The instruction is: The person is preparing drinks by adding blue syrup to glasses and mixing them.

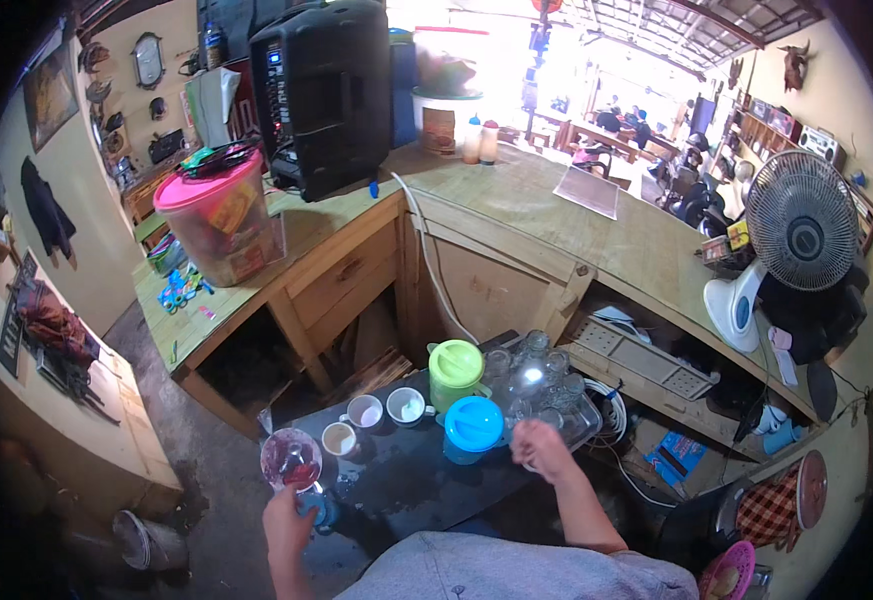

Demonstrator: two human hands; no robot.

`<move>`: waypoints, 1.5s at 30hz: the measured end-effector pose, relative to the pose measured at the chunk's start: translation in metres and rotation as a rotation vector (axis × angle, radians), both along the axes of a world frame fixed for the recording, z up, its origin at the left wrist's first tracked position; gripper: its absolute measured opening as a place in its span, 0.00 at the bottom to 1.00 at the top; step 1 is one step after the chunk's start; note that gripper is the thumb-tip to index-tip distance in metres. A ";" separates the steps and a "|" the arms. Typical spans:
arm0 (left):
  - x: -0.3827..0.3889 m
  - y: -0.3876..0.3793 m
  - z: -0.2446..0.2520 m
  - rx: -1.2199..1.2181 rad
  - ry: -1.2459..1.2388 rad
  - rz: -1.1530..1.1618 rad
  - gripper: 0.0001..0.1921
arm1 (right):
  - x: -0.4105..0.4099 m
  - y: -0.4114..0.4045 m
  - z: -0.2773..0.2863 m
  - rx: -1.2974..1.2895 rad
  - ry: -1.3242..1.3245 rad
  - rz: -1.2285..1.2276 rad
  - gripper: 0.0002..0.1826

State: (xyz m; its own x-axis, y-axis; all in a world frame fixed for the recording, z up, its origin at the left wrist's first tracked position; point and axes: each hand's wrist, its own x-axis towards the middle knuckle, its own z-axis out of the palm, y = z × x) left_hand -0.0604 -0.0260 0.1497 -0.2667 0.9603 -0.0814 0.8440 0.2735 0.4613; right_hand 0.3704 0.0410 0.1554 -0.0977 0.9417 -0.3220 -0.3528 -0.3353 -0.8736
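My left hand is at the left end of a dark table, against a small translucent blue container. Its grip is partly hidden. Just beyond it is a clear bowl with reddish contents or pattern. My right hand has curled fingers beside a tray of upturned clear glasses; a pale rim shows under it, and I cannot tell whether it holds anything. Between my hands are a blue-lidded pitcher, a green-lidded pitcher and three mugs: one, another, a third.
A wooden counter wraps around beyond the table. It bears a black loudspeaker, a pink-lidded tub and a fan. A white cable hangs down its front. A bucket stands on the floor at left.
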 end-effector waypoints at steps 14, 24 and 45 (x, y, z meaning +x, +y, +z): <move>0.059 0.025 -0.029 -0.417 -0.142 -0.579 0.31 | 0.162 0.099 -0.164 0.177 -1.356 -0.588 0.36; 0.064 0.034 -0.034 -0.469 -0.161 -0.619 0.31 | 0.156 0.050 -0.121 0.308 -1.342 -0.795 0.36; 0.064 0.041 -0.040 -0.403 -0.146 -0.655 0.30 | 0.114 0.009 -0.034 0.489 -1.317 -1.021 0.34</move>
